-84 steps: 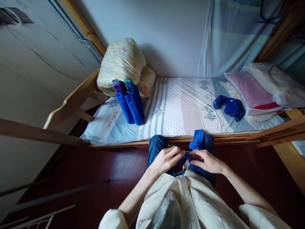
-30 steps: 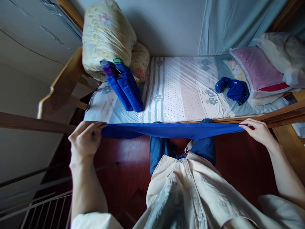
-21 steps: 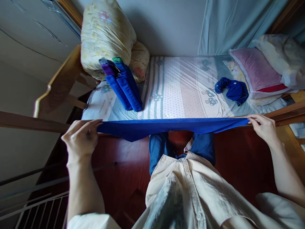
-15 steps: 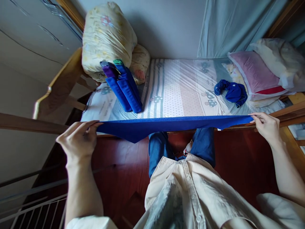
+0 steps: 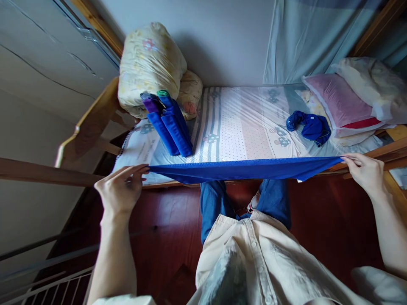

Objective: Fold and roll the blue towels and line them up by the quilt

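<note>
Fingers first: my left hand (image 5: 122,190) had thumb and fingertips closed on one end of the blue cloth (image 5: 241,169), and my right hand (image 5: 367,176) pinched the other end the same way. Grip was at the extreme ends only, which I read as why the stitched top edge ran nearly straight between them; the rest hung loose below, dipping unevenly. Arms were spread wide, so the span carried the edge with no visible support mid-length. A small white tag (image 5: 299,181) poked out underneath, toward the right-hand end. From my view, the cloth was in the air between the hands, above the jeans (image 5: 213,207) and across the near side of the bed, its top edge overlapping the patterned sheet (image 5: 233,123). I couldn't tell if it touched the wooden bed rail (image 5: 162,184). Farther out, the folded blue bundles (image 5: 176,133) leaned at the left against the rolled quilt (image 5: 151,67), which looked to be what propped their upper ends, purple and green showing there. A crumpled blue garment (image 5: 313,127) lay loose on the right, just beside the pink pillow (image 5: 341,99); no folded shape to it, so I judged it simply set down.
</note>
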A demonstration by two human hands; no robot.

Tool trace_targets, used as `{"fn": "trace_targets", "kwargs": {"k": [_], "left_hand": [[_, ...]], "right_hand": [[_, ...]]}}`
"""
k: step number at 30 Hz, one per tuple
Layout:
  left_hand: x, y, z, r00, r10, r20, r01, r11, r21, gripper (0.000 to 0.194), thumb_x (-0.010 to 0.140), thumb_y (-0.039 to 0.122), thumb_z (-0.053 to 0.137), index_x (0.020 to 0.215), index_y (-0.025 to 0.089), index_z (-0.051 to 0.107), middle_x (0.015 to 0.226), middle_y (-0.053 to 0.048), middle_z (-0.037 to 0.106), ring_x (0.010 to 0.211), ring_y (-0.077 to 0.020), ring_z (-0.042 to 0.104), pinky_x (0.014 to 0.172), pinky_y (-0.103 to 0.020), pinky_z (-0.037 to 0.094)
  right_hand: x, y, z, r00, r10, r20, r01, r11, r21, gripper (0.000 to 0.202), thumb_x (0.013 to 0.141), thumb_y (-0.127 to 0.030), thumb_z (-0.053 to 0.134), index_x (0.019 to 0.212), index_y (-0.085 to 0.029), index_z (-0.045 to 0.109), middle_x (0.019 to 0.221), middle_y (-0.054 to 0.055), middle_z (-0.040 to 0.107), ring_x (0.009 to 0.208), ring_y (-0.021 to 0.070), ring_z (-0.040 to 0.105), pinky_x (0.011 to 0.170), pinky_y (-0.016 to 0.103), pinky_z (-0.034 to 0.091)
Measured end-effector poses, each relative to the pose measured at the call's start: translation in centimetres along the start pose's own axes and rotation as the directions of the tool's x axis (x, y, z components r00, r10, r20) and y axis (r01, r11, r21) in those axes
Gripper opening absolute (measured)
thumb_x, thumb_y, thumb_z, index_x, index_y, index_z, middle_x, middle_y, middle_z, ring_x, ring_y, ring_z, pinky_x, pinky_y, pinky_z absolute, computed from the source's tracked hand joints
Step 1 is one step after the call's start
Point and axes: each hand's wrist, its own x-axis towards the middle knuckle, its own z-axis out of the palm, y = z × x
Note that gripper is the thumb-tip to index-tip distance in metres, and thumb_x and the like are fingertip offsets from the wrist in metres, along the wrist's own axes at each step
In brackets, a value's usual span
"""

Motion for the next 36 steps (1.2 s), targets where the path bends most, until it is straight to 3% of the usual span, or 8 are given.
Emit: {"fn": "trace_targets", "kwargs": {"k": [8, 15, 19, 23, 27, 29, 31, 36], "left_hand": [[1.5, 0.6, -0.1, 0.996, 0.086, -0.006, -0.086, 0.996, 0.018, 0.026, 0.096, 0.02, 0.055, 0.088, 0.019, 0.08, 0.075, 0.0, 0.079, 0.06, -0.0143, 0.074, 0.057, -0.021, 0.056], [0.5, 1.4, -1.7, 0.997, -0.048, 0.06, 0.044, 0.997, 0.055, 0.027, 0.098, 0.036, 0.054, 0.09, 0.034, 0.08, 0.077, 0.005, 0.079, 0.067, -0.0213, 0.076, 0.058, -0.031, 0.056], [1.1, 0.6, -1.3, 0.991, -0.108, 0.076, 0.104, 0.993, 0.054, 0.029, 0.096, 0.043, 0.053, 0.089, 0.037, 0.08, 0.077, 0.007, 0.079, 0.069, -0.0228, 0.077, 0.061, -0.033, 0.059], [3.5, -2.4, 2.4, 0.958, -0.143, 0.249, 0.136, 0.99, 0.043, 0.033, 0.09, 0.043, 0.05, 0.084, 0.03, 0.08, 0.072, 0.003, 0.078, 0.069, -0.0241, 0.078, 0.063, -0.033, 0.061], [7.5, -5.5, 8.7, 0.834, -0.233, 0.5, 0.201, 0.972, 0.119, 0.028, 0.081, 0.027, 0.053, 0.085, 0.021, 0.08, 0.076, -0.005, 0.08, 0.08, -0.0271, 0.079, 0.078, -0.036, 0.063], [9.6, -6.1, 11.8, 0.801, -0.264, 0.537, 0.198, 0.964, 0.178, 0.022, 0.074, 0.019, 0.06, 0.084, 0.018, 0.079, 0.081, -0.008, 0.081, 0.086, -0.0281, 0.079, 0.086, -0.038, 0.062], [11.6, -6.1, 14.1, 0.802, -0.298, 0.517, 0.224, 0.953, 0.202, 0.023, 0.071, 0.013, 0.062, 0.086, 0.016, 0.08, 0.086, -0.01, 0.082, 0.093, -0.0288, 0.079, 0.092, -0.038, 0.061], [14.4, -6.0, 16.3, 0.914, -0.337, 0.227, 0.322, 0.941, 0.103, 0.034, 0.083, 0.014, 0.052, 0.1, 0.012, 0.081, 0.098, -0.012, 0.081, 0.101, -0.0276, 0.077, 0.099, -0.038, 0.059]], "right_hand": [[0.4, 0.4, -0.8, 1.0, 0.023, 0.0, -0.023, 0.999, -0.022, 0.023, 0.091, -0.041, 0.059, 0.09, -0.023, 0.074, 0.089, 0.009, 0.082, 0.075, 0.0226, 0.08, 0.076, 0.031, 0.066], [-0.5, 0.4, -2.3, 0.988, 0.091, 0.128, -0.089, 0.996, -0.023, 0.025, 0.088, -0.048, 0.06, 0.085, -0.027, 0.074, 0.084, 0.004, 0.082, 0.072, 0.0243, 0.08, 0.072, 0.033, 0.067], [0.2, 1.2, -2.6, 0.972, 0.146, 0.184, -0.148, 0.989, 0.001, 0.023, 0.085, -0.046, 0.062, 0.088, -0.028, 0.076, 0.085, 0.004, 0.082, 0.076, 0.0258, 0.08, 0.079, 0.036, 0.067], [3.2, 2.4, -1.0, 0.924, 0.218, 0.315, -0.23, 0.973, 0.001, 0.023, 0.086, -0.037, 0.061, 0.092, -0.024, 0.079, 0.092, 0.007, 0.083, 0.084, 0.0269, 0.081, 0.084, 0.035, 0.066], [8.4, 2.5, 3.3, 0.861, 0.234, 0.452, -0.265, 0.964, 0.006, 0.022, 0.088, -0.027, 0.059, 0.093, -0.017, 0.079, 0.09, 0.01, 0.082, 0.082, 0.0257, 0.08, 0.08, 0.033, 0.064], [11.1, 2.4, 6.0, 0.856, 0.231, 0.462, -0.25, 0.968, -0.022, 0.02, 0.087, -0.023, 0.06, 0.091, -0.017, 0.079, 0.084, 0.01, 0.081, 0.077, 0.0253, 0.079, 0.077, 0.034, 0.064], [13.5, 2.6, 8.4, 0.888, 0.212, 0.408, -0.21, 0.976, -0.052, 0.019, 0.086, -0.02, 0.06, 0.09, -0.017, 0.079, 0.082, 0.009, 0.081, 0.079, 0.0256, 0.078, 0.08, 0.035, 0.063], [16.9, 3.9, 12.0, 0.983, 0.111, 0.148, -0.104, 0.993, -0.054, 0.023, 0.09, -0.021, 0.057, 0.098, -0.019, 0.079, 0.102, 0.013, 0.081, 0.098, 0.0272, 0.077, 0.095, 0.038, 0.06]]}}
